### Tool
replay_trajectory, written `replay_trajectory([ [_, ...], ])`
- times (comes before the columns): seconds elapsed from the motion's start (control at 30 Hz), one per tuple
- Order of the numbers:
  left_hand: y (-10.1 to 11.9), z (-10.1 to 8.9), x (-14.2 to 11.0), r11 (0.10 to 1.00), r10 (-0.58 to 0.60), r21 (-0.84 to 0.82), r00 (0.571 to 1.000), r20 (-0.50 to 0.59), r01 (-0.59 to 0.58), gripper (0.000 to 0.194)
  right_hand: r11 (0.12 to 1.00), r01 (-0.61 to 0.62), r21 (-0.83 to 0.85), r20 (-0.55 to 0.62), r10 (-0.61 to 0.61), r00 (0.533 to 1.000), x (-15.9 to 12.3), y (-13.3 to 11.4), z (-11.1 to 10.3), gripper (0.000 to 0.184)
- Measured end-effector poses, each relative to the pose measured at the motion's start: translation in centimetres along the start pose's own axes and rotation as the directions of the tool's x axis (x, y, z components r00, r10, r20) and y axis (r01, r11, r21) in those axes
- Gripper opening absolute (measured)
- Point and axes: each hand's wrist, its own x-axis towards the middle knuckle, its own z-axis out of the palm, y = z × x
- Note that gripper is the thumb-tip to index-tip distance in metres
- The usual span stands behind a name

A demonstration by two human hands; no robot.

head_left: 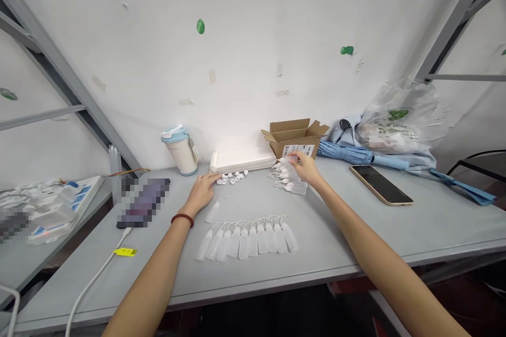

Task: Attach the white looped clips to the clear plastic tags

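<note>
My left hand (202,191) rests palm down at the left edge of a group of small white caps (232,179); its fingers are stretched out, and their undersides are hidden. With thumb and fingers pinched, my right hand (305,167) holds a small translucent squeeze bottle (285,160) at the top of a cluster of similar bottles (295,188). A row of several clear plastic bottles (243,243), each with a thin cord at its top, lies between my forearms. One more bottle (213,212) lies apart, just below my left hand.
Behind the caps lies a stack of white trays (243,159), beside an open cardboard box (294,139). A cream-and-blue tumbler (182,154) stands left of them. On the right are a phone (380,185), a folded blue umbrella (346,152) and a plastic bag (403,121). A cabled device (144,202) lies left.
</note>
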Motion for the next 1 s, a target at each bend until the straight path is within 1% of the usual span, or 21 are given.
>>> replay_trajectory([
  [0.07,0.0,0.1,0.0,1.0,-0.004,0.007,1.0,-0.004,0.004,0.054,1.0,0.003,-0.008,0.003,-0.003,1.0,0.0,0.3,0.2,0.021],
  [0.27,0.3,-0.1,0.1,0.999,-0.045,0.01,0.999,-0.026,0.045,0.04,0.999,0.021,-0.03,0.019,-0.02,1.0,0.1,1.2,0.8,0.024],
  [0.43,0.9,-0.5,-0.1,0.997,-0.081,-0.002,0.996,-0.041,0.081,0.035,0.999,0.039,-0.035,0.032,-0.038,0.999,0.1,1.5,1.0,0.028],
  [0.57,1.5,-1.2,-0.2,0.99,-0.137,-0.029,0.988,-0.066,0.135,0.031,0.998,0.03,-0.058,-0.014,-0.031,0.999,0.1,1.6,1.0,0.028],
  [0.73,2.6,-2.3,0.0,0.971,-0.225,-0.102,0.97,-0.089,0.216,0.032,0.996,0.042,-0.08,-0.081,-0.049,0.996,0.1,1.3,1.1,0.025],
  [0.8,3.0,-2.6,0.1,0.957,-0.262,-0.149,0.961,-0.088,0.247,0.031,0.993,0.069,-0.096,-0.114,-0.079,0.99,0.0,1.0,1.2,0.025],
  [0.9,3.3,-2.9,0.1,0.927,-0.319,-0.229,0.946,-0.061,0.298,0.03,0.975,0.167,-0.144,-0.16,-0.19,0.969,-0.5,0.0,1.7,0.024],
  [0.93,3.4,-3.0,0.1,0.915,-0.334,-0.254,0.941,-0.046,0.313,0.029,0.966,0.206,-0.155,-0.162,-0.23,0.96,-0.7,-0.5,1.9,0.023],
  [1.0,3.4,-3.3,0.0,0.894,-0.353,-0.299,0.935,-0.012,0.334,0.026,0.954,0.26,-0.146,-0.127,-0.279,0.952,-1.3,-1.8,2.3,0.023],
])
